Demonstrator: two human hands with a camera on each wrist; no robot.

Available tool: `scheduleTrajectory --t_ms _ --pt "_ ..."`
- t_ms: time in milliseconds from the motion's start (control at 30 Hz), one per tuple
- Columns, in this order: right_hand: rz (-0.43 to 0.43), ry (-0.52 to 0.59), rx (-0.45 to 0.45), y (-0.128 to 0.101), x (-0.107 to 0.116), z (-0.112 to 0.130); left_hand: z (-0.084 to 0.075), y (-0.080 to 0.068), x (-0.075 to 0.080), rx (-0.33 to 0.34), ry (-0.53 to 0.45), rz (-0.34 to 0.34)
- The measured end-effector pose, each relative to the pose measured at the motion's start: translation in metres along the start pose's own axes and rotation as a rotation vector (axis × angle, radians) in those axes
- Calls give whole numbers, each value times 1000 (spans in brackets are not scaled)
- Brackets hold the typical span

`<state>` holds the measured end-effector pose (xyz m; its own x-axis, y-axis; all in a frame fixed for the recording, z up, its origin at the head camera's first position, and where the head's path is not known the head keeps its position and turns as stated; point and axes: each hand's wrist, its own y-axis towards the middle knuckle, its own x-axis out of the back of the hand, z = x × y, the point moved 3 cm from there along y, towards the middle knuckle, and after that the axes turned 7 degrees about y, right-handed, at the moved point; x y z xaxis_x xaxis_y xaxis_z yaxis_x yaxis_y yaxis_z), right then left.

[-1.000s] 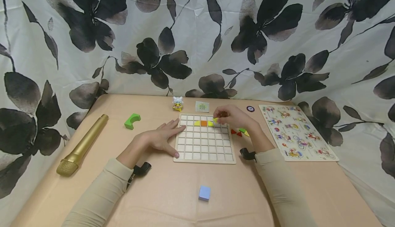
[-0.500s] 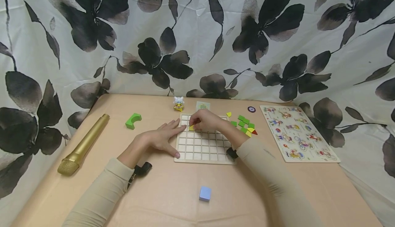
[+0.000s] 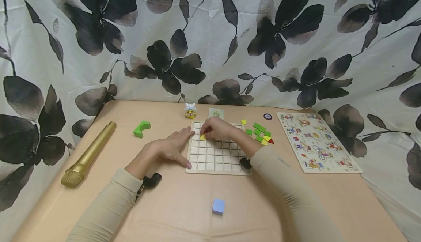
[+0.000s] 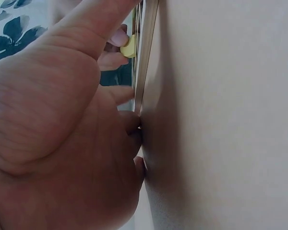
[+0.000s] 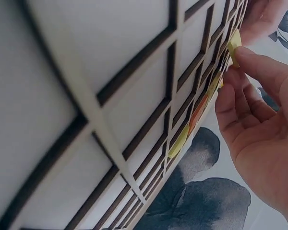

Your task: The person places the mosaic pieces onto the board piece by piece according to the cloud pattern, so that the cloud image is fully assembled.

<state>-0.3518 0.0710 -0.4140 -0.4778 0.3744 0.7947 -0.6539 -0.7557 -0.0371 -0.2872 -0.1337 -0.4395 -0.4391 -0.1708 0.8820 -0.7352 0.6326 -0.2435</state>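
Note:
A wooden grid board (image 3: 217, 161) lies mid-table. My left hand (image 3: 179, 145) lies flat with straight fingers against the board's left edge, its fingertips (image 4: 132, 124) touching the rim. My right hand (image 3: 206, 132) reaches over the board's upper left and pinches a small yellow piece (image 3: 203, 137) above a cell near the left column. In the right wrist view the yellow piece (image 5: 234, 45) sits between finger and thumb, with yellow and orange pieces (image 5: 192, 122) set in one row of the grid. Loose green, yellow and red pieces (image 3: 261, 132) lie right of the board.
A gold microphone (image 3: 88, 154) lies at the left, with a green arch block (image 3: 141, 129) beside it. A blue cube (image 3: 218, 205) sits near the front edge. A small figurine (image 3: 190, 110), a card (image 3: 216, 113) and a picture puzzle board (image 3: 317, 141) lie farther back and right.
My right hand carried the yellow piece from the board's upper right across to its upper left. Over the last half second it barely moved. The left hand stayed put.

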Motion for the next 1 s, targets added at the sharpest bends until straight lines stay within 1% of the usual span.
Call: scheduleTrajectory --t_ms 200,300,400,533,633,733,800,867,1000 --pt "17 -9 -7 -5 -2 -1 -1 0 -1 26 18 15" --pt "-5 9 -6 -14 3 -1 0 0 -2 25 29 23" --pt "-82 61 -6 -31 16 -1 0 1 -2 27 30 26" --pt "-234 128 -17 -60 39 -4 1 0 -2 42 34 26" --pt "-340 147 -48 -82 54 -11 1 0 -2 45 40 29" --pt "-419 171 -99 -100 65 -21 1 0 -2 39 35 25" --pt "-448 181 -133 -108 69 -31 0 0 -2 31 27 20" --pt "-458 180 -172 -115 71 -41 0 0 -2 27 22 17" --pt "-428 123 -250 -123 69 -65 0 1 -3 27 22 16"
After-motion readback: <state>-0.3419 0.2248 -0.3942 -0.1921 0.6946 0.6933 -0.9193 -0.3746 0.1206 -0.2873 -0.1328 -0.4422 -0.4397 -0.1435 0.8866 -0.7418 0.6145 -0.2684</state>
